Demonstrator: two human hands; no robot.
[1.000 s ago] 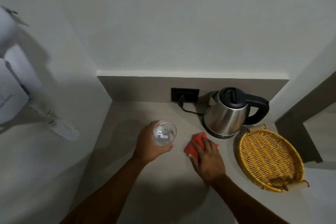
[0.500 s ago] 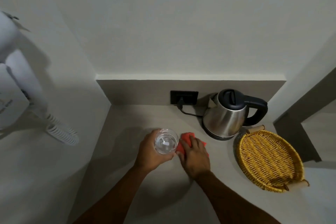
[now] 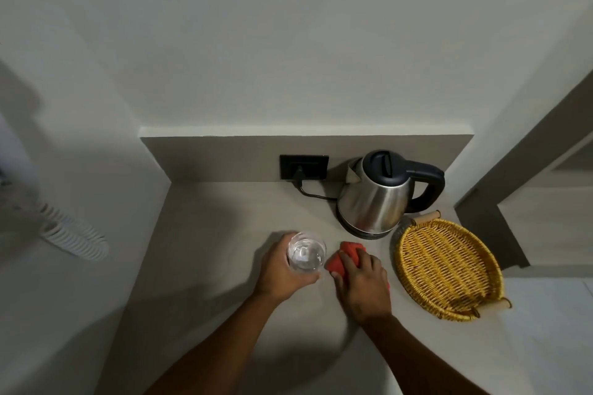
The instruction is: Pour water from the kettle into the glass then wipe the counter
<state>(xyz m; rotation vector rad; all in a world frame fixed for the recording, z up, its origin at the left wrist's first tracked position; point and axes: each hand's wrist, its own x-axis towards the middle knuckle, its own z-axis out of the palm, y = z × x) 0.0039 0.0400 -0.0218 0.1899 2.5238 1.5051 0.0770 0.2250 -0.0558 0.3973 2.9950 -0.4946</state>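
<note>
My left hand [image 3: 280, 269] grips a clear glass [image 3: 306, 253] with water in it, held upright over the grey counter [image 3: 224, 228]. Just right of the glass, my right hand [image 3: 364, 282] presses a red cloth [image 3: 345, 256] flat on the counter; most of the cloth is under my palm. The steel kettle [image 3: 375, 199] with a black lid and handle stands on its base behind the cloth, lid closed, plugged into the wall socket [image 3: 304, 167].
A yellow wicker tray [image 3: 449, 269] with wooden handles lies at the right, close to the kettle and my right hand. Walls close the counter at the back and left. A white coiled cord [image 3: 75, 239] hangs on the left wall.
My right hand slid the red cloth left toward the glass, then back a little to the right. My left hand kept hold of the glass, shifting slightly.
</note>
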